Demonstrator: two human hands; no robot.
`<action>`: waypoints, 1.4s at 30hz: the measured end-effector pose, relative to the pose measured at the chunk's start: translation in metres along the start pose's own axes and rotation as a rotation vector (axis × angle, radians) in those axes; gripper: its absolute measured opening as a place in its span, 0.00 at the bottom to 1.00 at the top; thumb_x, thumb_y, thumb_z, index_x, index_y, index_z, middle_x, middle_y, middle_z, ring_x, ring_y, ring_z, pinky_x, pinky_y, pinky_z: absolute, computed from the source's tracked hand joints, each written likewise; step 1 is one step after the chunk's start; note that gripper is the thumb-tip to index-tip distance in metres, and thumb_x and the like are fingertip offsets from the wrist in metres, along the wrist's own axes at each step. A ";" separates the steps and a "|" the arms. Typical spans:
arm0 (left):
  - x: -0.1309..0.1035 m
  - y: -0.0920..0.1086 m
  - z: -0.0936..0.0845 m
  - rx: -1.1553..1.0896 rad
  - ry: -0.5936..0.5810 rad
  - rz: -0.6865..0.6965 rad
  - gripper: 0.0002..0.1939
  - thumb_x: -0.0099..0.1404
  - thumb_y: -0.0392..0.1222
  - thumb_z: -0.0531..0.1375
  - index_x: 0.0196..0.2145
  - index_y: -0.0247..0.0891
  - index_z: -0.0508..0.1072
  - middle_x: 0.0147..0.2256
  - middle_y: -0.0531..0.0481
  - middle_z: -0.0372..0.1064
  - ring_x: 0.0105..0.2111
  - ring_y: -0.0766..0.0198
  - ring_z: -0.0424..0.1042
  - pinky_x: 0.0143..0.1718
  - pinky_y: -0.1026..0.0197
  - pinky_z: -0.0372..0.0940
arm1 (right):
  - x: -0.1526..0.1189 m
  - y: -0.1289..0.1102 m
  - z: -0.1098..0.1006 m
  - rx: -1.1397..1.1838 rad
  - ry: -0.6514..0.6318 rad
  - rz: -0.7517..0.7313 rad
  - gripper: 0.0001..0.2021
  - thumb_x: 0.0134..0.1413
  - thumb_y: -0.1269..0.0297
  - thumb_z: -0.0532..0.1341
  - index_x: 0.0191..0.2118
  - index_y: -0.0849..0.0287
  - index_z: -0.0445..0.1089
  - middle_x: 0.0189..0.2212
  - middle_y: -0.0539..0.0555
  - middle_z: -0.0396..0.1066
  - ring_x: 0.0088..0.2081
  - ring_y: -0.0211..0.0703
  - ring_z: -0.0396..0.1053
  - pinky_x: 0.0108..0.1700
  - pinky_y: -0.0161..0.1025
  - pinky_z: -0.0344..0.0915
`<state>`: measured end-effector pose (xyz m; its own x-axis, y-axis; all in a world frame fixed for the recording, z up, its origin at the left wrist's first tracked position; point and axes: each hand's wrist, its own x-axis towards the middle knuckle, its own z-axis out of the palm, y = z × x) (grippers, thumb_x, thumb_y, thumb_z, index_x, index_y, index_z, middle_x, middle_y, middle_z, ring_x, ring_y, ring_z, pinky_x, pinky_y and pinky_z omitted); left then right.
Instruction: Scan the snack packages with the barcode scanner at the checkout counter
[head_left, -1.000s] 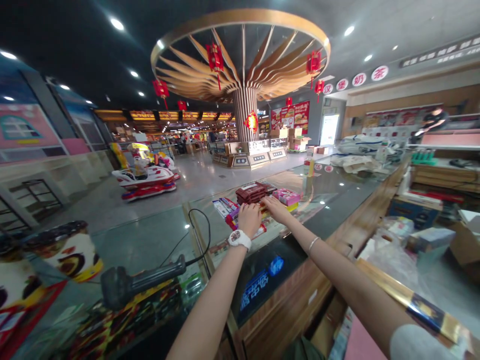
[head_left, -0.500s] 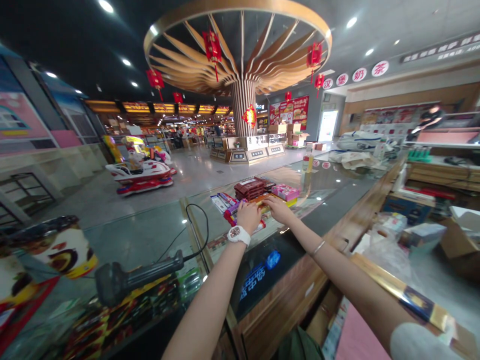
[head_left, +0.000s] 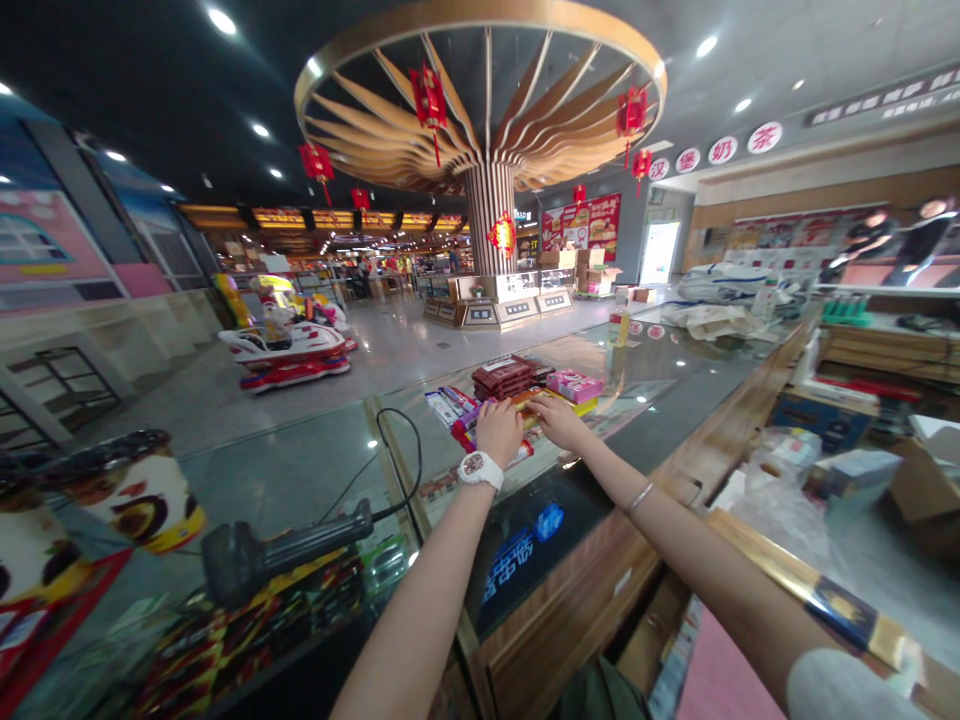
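Both my hands reach over the glass counter [head_left: 330, 430] to a small pile of packaged snacks. My left hand [head_left: 501, 430], with a white watch on the wrist, has its fingers curled at the left end of an orange-brown packet [head_left: 526, 398]. At the other end of the packet are the bent fingers of my right hand [head_left: 561, 422]. Dark red packets [head_left: 501, 376] are stacked just beyond. A pink box [head_left: 574, 384] lies to the right, and blue-and-white packets [head_left: 450, 405] lie to the left. My fingertips are partly hidden.
A black barcode scanner [head_left: 285, 550] with a looping cable rests at the near left, beside printed tubs [head_left: 142, 495]. A screen [head_left: 525, 545] is set below my hands. Cartons and a plastic bag [head_left: 780, 490] lie right. Two people [head_left: 862, 240] are at the far right.
The view has shifted slightly, and a second person now shows at the far right. My hands stay at the orange-brown packet with hardly any movement.
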<state>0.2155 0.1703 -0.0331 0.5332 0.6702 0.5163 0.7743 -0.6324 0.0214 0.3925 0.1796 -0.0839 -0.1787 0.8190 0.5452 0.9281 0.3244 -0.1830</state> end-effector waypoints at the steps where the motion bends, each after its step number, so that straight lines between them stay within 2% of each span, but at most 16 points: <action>1: 0.000 0.000 -0.001 0.007 0.014 0.005 0.17 0.71 0.37 0.48 0.47 0.34 0.75 0.55 0.41 0.71 0.53 0.55 0.68 0.59 0.50 0.56 | 0.000 0.000 0.001 0.007 0.010 -0.001 0.23 0.55 0.78 0.53 0.55 0.59 0.70 0.57 0.61 0.68 0.57 0.49 0.66 0.61 0.50 0.60; 5: 0.001 -0.002 -0.006 0.028 0.064 0.025 0.17 0.71 0.36 0.48 0.47 0.34 0.74 0.51 0.41 0.73 0.50 0.54 0.69 0.55 0.51 0.58 | 0.001 -0.002 0.001 0.035 0.072 -0.016 0.23 0.55 0.78 0.54 0.54 0.58 0.70 0.57 0.61 0.68 0.58 0.49 0.65 0.61 0.52 0.61; 9: 0.002 -0.005 -0.013 0.021 0.074 0.022 0.16 0.71 0.36 0.48 0.45 0.35 0.75 0.49 0.40 0.73 0.49 0.54 0.70 0.55 0.50 0.59 | 0.000 -0.013 -0.007 0.090 0.139 -0.026 0.18 0.60 0.73 0.55 0.54 0.58 0.70 0.53 0.61 0.71 0.55 0.48 0.68 0.59 0.50 0.63; 13: -0.005 -0.012 -0.025 0.014 0.083 -0.019 0.15 0.71 0.37 0.49 0.46 0.36 0.74 0.50 0.42 0.73 0.50 0.54 0.70 0.57 0.50 0.58 | -0.007 -0.033 -0.016 0.144 0.190 -0.135 0.18 0.64 0.65 0.55 0.58 0.57 0.67 0.57 0.61 0.68 0.58 0.48 0.65 0.62 0.50 0.60; 17: -0.028 -0.020 -0.039 0.017 0.080 -0.001 0.16 0.71 0.39 0.49 0.50 0.37 0.72 0.52 0.42 0.72 0.52 0.54 0.69 0.60 0.49 0.56 | -0.020 -0.054 -0.022 0.155 0.144 -0.232 0.21 0.64 0.61 0.56 0.62 0.56 0.63 0.60 0.61 0.65 0.61 0.49 0.62 0.64 0.54 0.55; 22: -0.068 -0.027 -0.051 0.046 0.059 0.009 0.16 0.71 0.40 0.51 0.51 0.38 0.72 0.52 0.42 0.72 0.53 0.53 0.68 0.62 0.47 0.55 | -0.038 -0.071 -0.027 0.166 0.042 -0.302 0.29 0.59 0.58 0.62 0.64 0.55 0.59 0.63 0.61 0.62 0.64 0.51 0.58 0.67 0.57 0.48; 28: -0.098 -0.027 -0.054 0.024 0.028 0.004 0.16 0.69 0.41 0.54 0.52 0.38 0.71 0.52 0.43 0.72 0.55 0.53 0.67 0.64 0.46 0.53 | -0.051 -0.072 -0.027 0.171 0.019 -0.307 0.31 0.56 0.61 0.64 0.65 0.56 0.59 0.62 0.62 0.62 0.63 0.53 0.59 0.66 0.58 0.51; 35: -0.098 -0.024 -0.052 0.034 -0.006 0.001 0.13 0.67 0.41 0.57 0.47 0.40 0.74 0.47 0.44 0.74 0.52 0.53 0.69 0.65 0.45 0.52 | -0.052 -0.066 -0.025 0.111 0.043 -0.235 0.20 0.55 0.70 0.59 0.54 0.58 0.70 0.53 0.61 0.71 0.55 0.53 0.66 0.60 0.56 0.58; 38: -0.099 -0.022 -0.051 0.056 -0.026 0.032 0.11 0.65 0.41 0.59 0.45 0.40 0.75 0.47 0.44 0.74 0.51 0.53 0.69 0.65 0.45 0.52 | -0.053 -0.065 -0.024 0.083 0.038 -0.241 0.18 0.55 0.73 0.58 0.52 0.59 0.71 0.51 0.61 0.71 0.53 0.53 0.67 0.60 0.55 0.58; 42: -0.100 -0.020 -0.052 0.071 -0.014 0.049 0.10 0.65 0.39 0.58 0.44 0.38 0.74 0.45 0.42 0.74 0.50 0.53 0.69 0.65 0.46 0.51 | -0.054 -0.064 -0.022 0.084 0.072 -0.249 0.17 0.58 0.72 0.57 0.52 0.57 0.70 0.51 0.62 0.71 0.52 0.53 0.67 0.60 0.57 0.57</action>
<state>0.1290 0.0960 -0.0410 0.5755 0.6444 0.5036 0.7688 -0.6362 -0.0645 0.3501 0.1046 -0.0838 -0.3717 0.6742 0.6382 0.8275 0.5522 -0.1013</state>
